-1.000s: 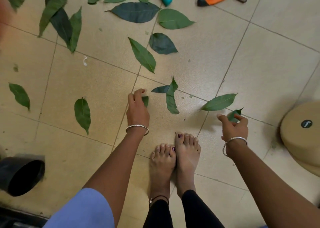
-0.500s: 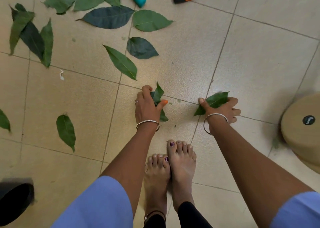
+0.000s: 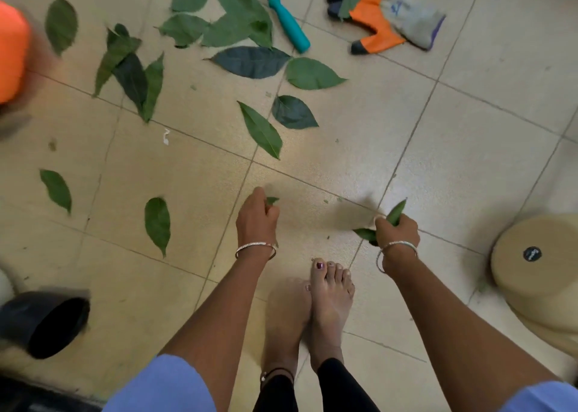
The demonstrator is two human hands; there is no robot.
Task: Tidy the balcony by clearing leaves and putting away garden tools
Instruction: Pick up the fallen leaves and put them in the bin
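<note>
left hand point(image 3: 257, 217) fingers curled around leaves point(image 3: 271, 200), right hand point(image 3: 396, 231) fingers gripping leaf bunch point(image 3: 394, 214)

Green leaves point(image 3: 250, 61) lie flat, scattered over the floor point(image 3: 469, 130), thickest at the top. A small leaf point(image 3: 272, 199) pokes from the left hand point(image 3: 256, 221), and the right hand point(image 3: 397, 233) grips a leaf bunch point(image 3: 394, 214). The teal-handled tool point(image 3: 289, 25) lies diagonally beside the cluster, with the orange-and-grey glove point(image 3: 375, 20) flat to its right, one leaf across its fingers.
</note>
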